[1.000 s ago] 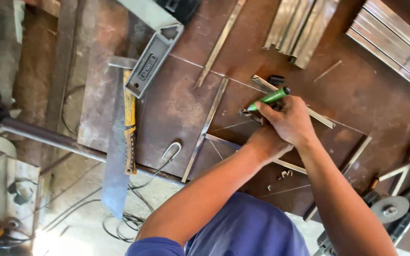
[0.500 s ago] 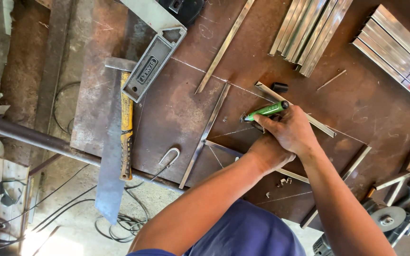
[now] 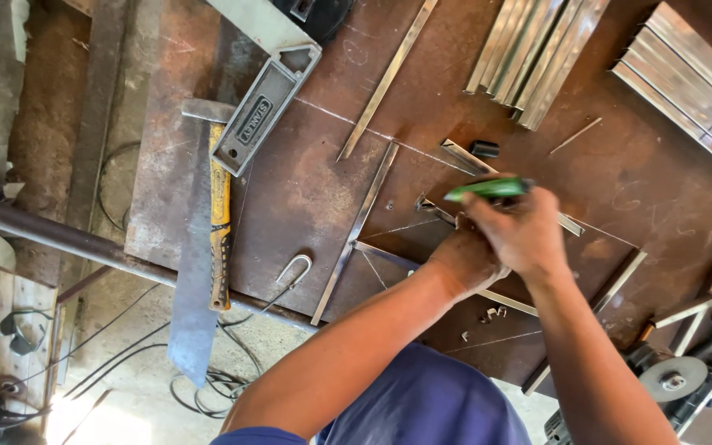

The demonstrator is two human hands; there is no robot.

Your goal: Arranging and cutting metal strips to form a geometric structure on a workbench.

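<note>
My right hand [image 3: 529, 235] is closed around a green marker [image 3: 488, 189], which lies almost level above a rusty steel worktable [image 3: 306, 189]. My left hand [image 3: 463, 262] sits just under and left of it, with its fingers hidden behind the right hand. Both hands hover over thin bright metal strips [image 3: 356, 235] laid out in an angular frame on the plate. A small black cap [image 3: 484, 149] lies just beyond the marker's tip. White scribed lines cross the plate near the strips.
A grey metal square [image 3: 265, 115] and a yellow-handled hammer [image 3: 220, 218] lie at the left of the table. Bundles of metal bars [image 3: 537, 49] are stacked at the top and top right [image 3: 686, 74]. An angle grinder [image 3: 673, 379] rests at the lower right. Cables trail on the floor below.
The marker has tipped from slanted to nearly level and shifted slightly right. Both hands stay over the same strips, and the view has drifted a little.
</note>
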